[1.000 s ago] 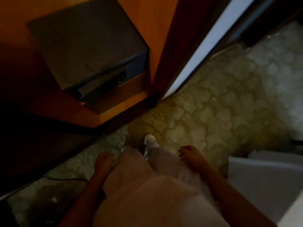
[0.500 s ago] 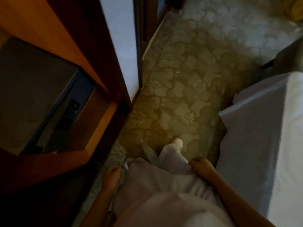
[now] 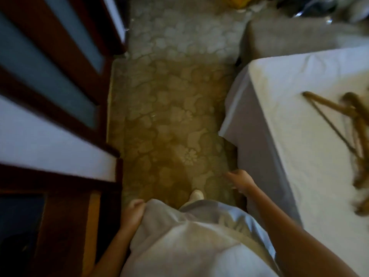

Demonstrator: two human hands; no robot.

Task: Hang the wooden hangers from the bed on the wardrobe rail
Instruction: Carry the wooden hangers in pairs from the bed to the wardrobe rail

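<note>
Several wooden hangers lie in a loose, blurred pile on the white sheet of the bed at the right. My right hand hangs beside the bed's near corner, fingers loosely curled, holding nothing. My left hand rests low against my light trousers, fingers curled and empty. The wardrobe with dark wooden frame and pale panels fills the left side. Its rail is out of sight.
A strip of floral patterned floor runs between wardrobe and bed. A grey upholstered piece stands beyond the bed. Yellow and dark items lie at the far end. My foot points forward.
The view has swung right, away from the wardrobe's interior and its dark box, and the bed top with the hangers has come into view. Both hands stay low and empty.
</note>
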